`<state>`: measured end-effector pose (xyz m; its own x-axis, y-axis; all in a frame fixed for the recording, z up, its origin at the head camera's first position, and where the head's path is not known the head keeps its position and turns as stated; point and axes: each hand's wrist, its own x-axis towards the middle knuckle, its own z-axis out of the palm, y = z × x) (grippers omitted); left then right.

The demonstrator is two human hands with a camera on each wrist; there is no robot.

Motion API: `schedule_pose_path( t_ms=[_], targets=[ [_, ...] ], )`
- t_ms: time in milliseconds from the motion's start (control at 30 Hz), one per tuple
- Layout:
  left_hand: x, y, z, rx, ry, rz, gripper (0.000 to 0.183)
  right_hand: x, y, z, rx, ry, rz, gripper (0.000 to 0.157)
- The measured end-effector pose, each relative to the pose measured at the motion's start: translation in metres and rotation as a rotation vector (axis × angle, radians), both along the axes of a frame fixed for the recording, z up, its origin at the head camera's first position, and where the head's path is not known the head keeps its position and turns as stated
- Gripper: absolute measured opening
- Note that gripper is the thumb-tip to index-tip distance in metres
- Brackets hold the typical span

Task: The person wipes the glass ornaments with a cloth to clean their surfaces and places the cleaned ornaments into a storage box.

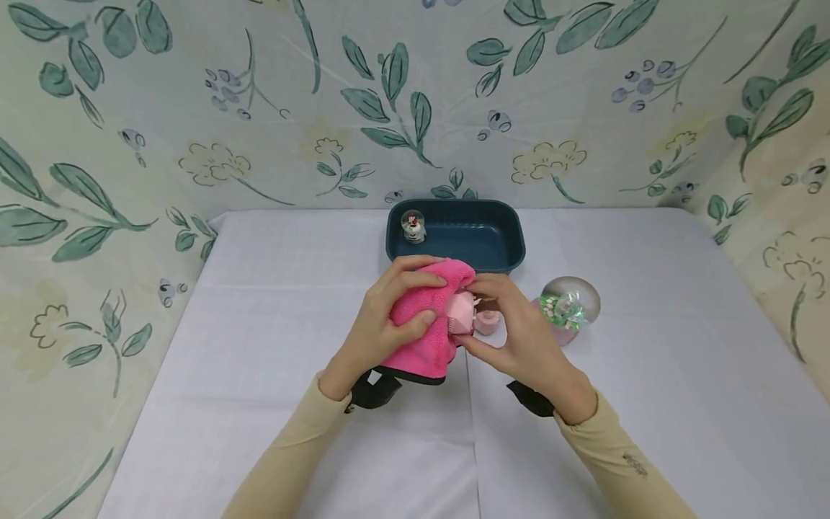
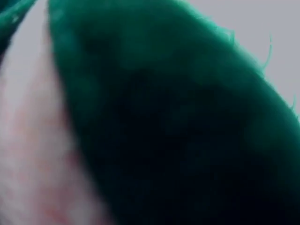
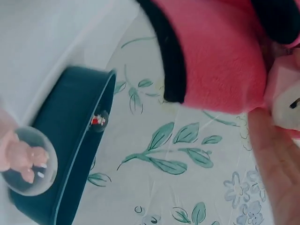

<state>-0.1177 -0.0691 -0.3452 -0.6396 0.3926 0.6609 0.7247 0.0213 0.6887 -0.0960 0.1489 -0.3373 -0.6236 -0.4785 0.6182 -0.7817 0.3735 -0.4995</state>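
Observation:
In the head view my left hand holds a bright pink plush cloth with a black edge, its thumb and fingers bent over the fabric. The cloth wraps one side of a light pink, faceted figurine. My right hand pinches that figurine between thumb and fingers from the other side. The right wrist view shows the figurine's white face with a dark eye beside the cloth. A small rounded pink piece shows past the figurine; whether it is attached, I cannot tell. A blurred dark green fuzzy surface fills most of the left wrist view.
A dark blue tray stands behind the hands, with a small snow globe at its left end. Right of my right hand sits a larger globe with a pink base. White cloth covers the table, and a leaf-patterned curtain hangs behind.

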Motion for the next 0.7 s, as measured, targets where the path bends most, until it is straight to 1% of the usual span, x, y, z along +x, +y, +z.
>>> schedule_pose_path(
  t_ms=[100, 167, 233, 267, 333, 433, 500, 567, 633, 700],
  targets=[
    [0.001, 0.000, -0.001, -0.012, -0.002, 0.001, 0.037, -0.003, 0.001, -0.001, 0.001, 0.125, 0.000, 0.056],
    [0.001, 0.001, -0.002, -0.016, 0.003, -0.006, 0.038, -0.004, 0.001, -0.002, -0.021, 0.167, -0.011, 0.054],
    [0.002, 0.001, -0.002, -0.017, 0.019, -0.012, 0.039, -0.003, -0.001, -0.004, -0.055, 0.148, -0.034, 0.054],
    [0.002, 0.001, -0.003, -0.016, 0.028, -0.015, 0.040, -0.002, -0.001, -0.005, -0.075, 0.107, -0.045, 0.054],
    [0.002, 0.002, -0.003, -0.007, 0.048, -0.026, 0.040, 0.000, -0.003, -0.007, -0.141, -0.033, -0.051, 0.047],
    [0.002, 0.003, -0.004, 0.004, 0.089, -0.050, 0.039, 0.004, -0.006, -0.007, -0.271, -0.341, -0.042, 0.033],
    [0.002, 0.004, -0.004, 0.008, 0.125, -0.063, 0.038, 0.007, -0.007, -0.007, -0.372, -0.551, -0.022, 0.025],
    [0.001, 0.004, -0.004, 0.010, 0.158, -0.069, 0.039, 0.008, -0.008, -0.007, -0.449, -0.714, 0.005, 0.018],
    [0.000, 0.004, -0.004, 0.019, 0.181, -0.060, 0.039, 0.008, -0.009, -0.007, -0.511, -0.822, 0.052, 0.013],
    [0.000, 0.003, -0.005, 0.036, 0.186, -0.038, 0.040, 0.009, -0.010, -0.008, -0.565, -0.888, 0.107, 0.011]
  ],
)
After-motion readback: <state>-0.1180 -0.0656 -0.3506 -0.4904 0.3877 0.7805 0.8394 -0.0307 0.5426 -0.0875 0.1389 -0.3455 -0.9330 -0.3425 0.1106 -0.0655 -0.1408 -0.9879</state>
